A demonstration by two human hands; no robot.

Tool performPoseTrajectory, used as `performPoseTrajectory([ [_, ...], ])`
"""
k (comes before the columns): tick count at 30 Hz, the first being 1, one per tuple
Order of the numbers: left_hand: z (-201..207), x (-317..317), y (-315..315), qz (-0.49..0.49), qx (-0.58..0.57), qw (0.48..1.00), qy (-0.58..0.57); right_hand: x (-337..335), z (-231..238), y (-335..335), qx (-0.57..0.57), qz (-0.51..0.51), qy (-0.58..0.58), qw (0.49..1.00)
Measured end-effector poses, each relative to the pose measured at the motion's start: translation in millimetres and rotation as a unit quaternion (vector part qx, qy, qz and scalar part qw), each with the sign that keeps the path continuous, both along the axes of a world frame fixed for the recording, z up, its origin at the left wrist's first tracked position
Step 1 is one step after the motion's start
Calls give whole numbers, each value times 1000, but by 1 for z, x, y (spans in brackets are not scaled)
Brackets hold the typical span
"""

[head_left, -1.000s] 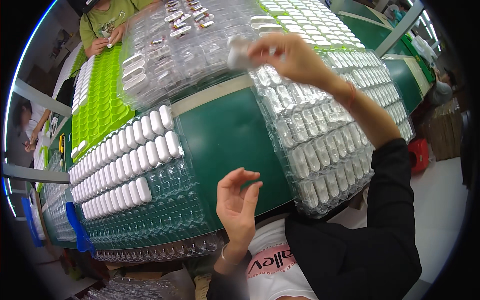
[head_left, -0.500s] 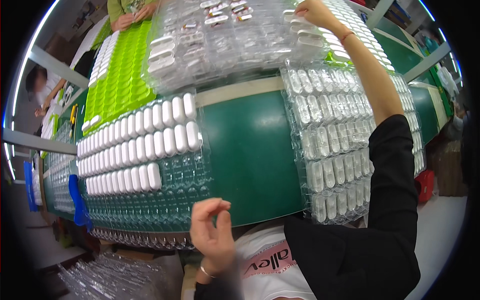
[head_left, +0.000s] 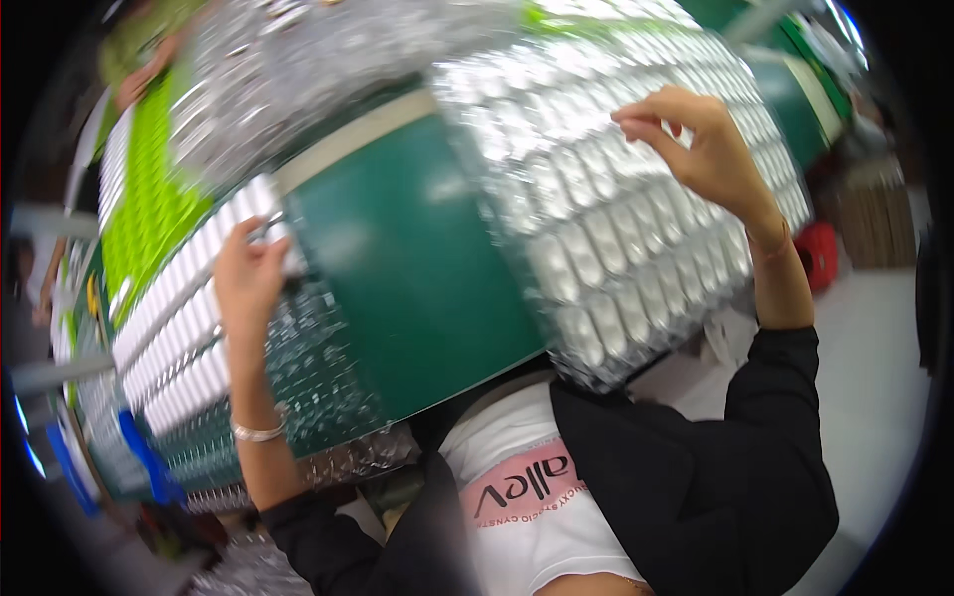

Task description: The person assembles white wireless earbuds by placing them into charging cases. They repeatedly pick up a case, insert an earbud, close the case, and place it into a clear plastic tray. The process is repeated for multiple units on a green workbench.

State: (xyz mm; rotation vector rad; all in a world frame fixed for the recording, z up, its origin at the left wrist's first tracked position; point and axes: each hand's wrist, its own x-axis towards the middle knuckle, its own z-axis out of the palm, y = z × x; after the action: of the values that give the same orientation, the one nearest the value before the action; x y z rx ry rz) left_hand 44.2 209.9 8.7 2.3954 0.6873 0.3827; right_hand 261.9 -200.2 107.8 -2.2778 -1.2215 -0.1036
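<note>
My left hand (head_left: pixel 248 273) hovers over the inner end of the rows of white oval cases (head_left: pixel 179 323), with its thumb and fingers a little apart. A white case lies by the fingertips; blur hides whether they touch it. The cases sit in a clear plastic tray (head_left: pixel 313 348), whose near part shows bare pockets. My right hand (head_left: pixel 706 144) is held above another clear tray (head_left: pixel 606 253) with pale oval pieces in its pockets. Its thumb and forefinger are pinched together, and what they hold, if anything, is too small or blurred to make out.
Green tabletop (head_left: pixel 407 268) shows between the two trays. A bright green tray (head_left: pixel 144 238) lies at the far left, near another person's hand (head_left: pixel 144 79). Stacked clear trays (head_left: pixel 268 89) stand at the back. A blue object (head_left: pixel 149 457) sits at the left table edge.
My right hand has come back from the far stack to above the right tray. My left hand has risen and moved left over the white cases. The whole view has turned.
</note>
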Motion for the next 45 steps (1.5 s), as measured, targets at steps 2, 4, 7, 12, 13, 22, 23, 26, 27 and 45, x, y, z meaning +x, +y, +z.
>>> performPoseTrajectory([
  [2,5,-1,6,-19,-29,999,30,-5,-1,-45,-2,-91,16,996],
  [4,2,-2,5,-33,31,997,67,-10,3,-82,-49,-190,75,978],
  [7,18,9,-11,-18,86,990,114,-21,1,-140,-176,-256,73,948],
  [12,22,-6,-8,8,81,996,25,-58,-21,-161,-151,-318,104,930],
  [13,27,-11,-12,17,72,997,24,-61,-28,-163,-161,-325,97,927],
  [22,56,-78,-83,-17,-186,969,-159,-66,-24,-118,97,-252,173,947],
  [23,61,-87,-106,-16,-188,966,-176,-73,-15,-92,139,-222,274,925],
  [26,56,-102,-161,-37,-298,923,-242,-90,-18,-31,197,-100,397,891],
  [27,52,-100,-179,-45,-349,899,-263,-97,-24,-14,208,-60,383,898],
  [45,17,-62,-222,-105,-401,867,-278,-142,-49,48,157,97,358,915],
])
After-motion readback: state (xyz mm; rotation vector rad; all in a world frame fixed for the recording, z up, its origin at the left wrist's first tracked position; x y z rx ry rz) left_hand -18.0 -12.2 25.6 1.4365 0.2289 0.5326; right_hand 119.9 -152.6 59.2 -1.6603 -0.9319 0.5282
